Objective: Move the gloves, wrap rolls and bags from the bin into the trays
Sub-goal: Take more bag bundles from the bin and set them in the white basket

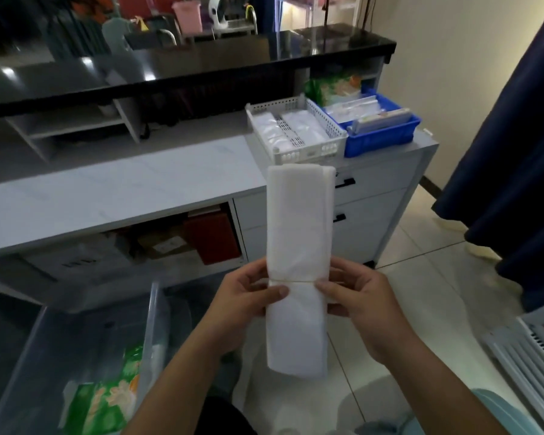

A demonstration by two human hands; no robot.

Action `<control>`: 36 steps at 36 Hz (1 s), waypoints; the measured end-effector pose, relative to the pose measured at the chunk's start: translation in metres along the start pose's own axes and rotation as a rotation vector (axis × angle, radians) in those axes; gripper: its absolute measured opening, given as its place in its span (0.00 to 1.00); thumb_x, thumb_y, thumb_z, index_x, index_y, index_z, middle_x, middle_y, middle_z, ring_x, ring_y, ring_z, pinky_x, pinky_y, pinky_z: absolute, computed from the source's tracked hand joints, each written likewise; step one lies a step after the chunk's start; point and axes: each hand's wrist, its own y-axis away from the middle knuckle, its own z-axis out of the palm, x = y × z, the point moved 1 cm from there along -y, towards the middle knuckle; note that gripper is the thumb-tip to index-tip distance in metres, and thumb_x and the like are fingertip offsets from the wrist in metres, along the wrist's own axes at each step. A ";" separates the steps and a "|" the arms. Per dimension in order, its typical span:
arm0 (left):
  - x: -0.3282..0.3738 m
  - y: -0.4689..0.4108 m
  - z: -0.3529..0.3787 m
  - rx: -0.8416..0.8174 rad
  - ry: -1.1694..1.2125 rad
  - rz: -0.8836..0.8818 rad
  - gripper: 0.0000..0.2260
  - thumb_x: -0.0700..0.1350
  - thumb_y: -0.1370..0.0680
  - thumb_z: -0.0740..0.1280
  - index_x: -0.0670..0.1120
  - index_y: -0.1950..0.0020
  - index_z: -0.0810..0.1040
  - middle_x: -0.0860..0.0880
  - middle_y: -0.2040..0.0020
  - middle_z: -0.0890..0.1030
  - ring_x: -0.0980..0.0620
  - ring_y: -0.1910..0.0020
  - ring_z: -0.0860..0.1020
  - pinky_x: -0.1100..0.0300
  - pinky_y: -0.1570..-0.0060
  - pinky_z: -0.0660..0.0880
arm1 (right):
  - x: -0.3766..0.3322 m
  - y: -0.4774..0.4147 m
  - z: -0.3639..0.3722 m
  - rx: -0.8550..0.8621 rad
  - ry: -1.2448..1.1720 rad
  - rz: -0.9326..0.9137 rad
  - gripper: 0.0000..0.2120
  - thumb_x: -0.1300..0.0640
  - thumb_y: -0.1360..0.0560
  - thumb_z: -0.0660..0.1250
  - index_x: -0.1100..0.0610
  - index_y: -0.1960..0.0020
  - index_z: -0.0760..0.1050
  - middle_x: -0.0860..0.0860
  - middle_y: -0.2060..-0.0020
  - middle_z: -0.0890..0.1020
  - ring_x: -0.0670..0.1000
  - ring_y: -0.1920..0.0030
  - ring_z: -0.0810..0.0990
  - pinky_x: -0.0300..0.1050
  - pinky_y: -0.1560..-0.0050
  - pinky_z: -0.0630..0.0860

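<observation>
The fingers (272, 291) of the left hand (242, 299) and those of the right hand (363, 304) close from either side on a long white bundle of folded bags (297, 246), gripping it at the thin band around its middle and holding it upright in the air, above the floor and nearer than the desk (107, 189). At the near left stands the clear bin (157, 312) with a green packet (104, 400) inside. On the far right of the desk, a white tray (325, 127) already holding white bundles touches a blue tray (377, 139) with flat packs.
</observation>
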 end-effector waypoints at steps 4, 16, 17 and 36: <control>0.022 -0.008 -0.004 -0.076 -0.105 -0.015 0.19 0.39 0.23 0.69 0.52 0.33 0.76 0.47 0.43 0.84 0.45 0.46 0.83 0.51 0.54 0.81 | -0.013 -0.014 0.005 0.028 -0.064 -0.019 0.14 0.67 0.26 0.69 0.56 0.42 0.81 0.55 0.51 0.87 0.59 0.50 0.85 0.55 0.53 0.83; 0.050 -0.107 -0.077 -0.216 -0.065 -0.055 0.20 0.41 0.21 0.67 0.57 0.31 0.73 0.44 0.45 0.84 0.47 0.52 0.84 0.57 0.68 0.80 | -0.031 -0.131 0.048 0.058 -0.087 -0.017 0.14 0.67 0.26 0.68 0.56 0.42 0.81 0.57 0.53 0.87 0.59 0.53 0.86 0.53 0.58 0.83; 0.049 -0.120 -0.085 -0.208 -0.036 -0.053 0.20 0.41 0.22 0.68 0.56 0.32 0.74 0.43 0.44 0.84 0.46 0.52 0.84 0.55 0.69 0.80 | -0.033 -0.145 0.054 0.066 -0.077 -0.019 0.14 0.66 0.26 0.68 0.56 0.42 0.81 0.58 0.53 0.87 0.58 0.54 0.86 0.51 0.60 0.83; 0.135 -0.347 -0.153 -0.423 -0.054 -0.032 0.24 0.39 0.24 0.71 0.55 0.30 0.73 0.38 0.47 0.84 0.40 0.47 0.83 0.45 0.51 0.80 | -0.111 -0.346 0.081 0.203 0.005 0.092 0.25 0.65 0.32 0.71 0.54 0.35 0.76 0.58 0.49 0.86 0.56 0.56 0.85 0.48 0.66 0.82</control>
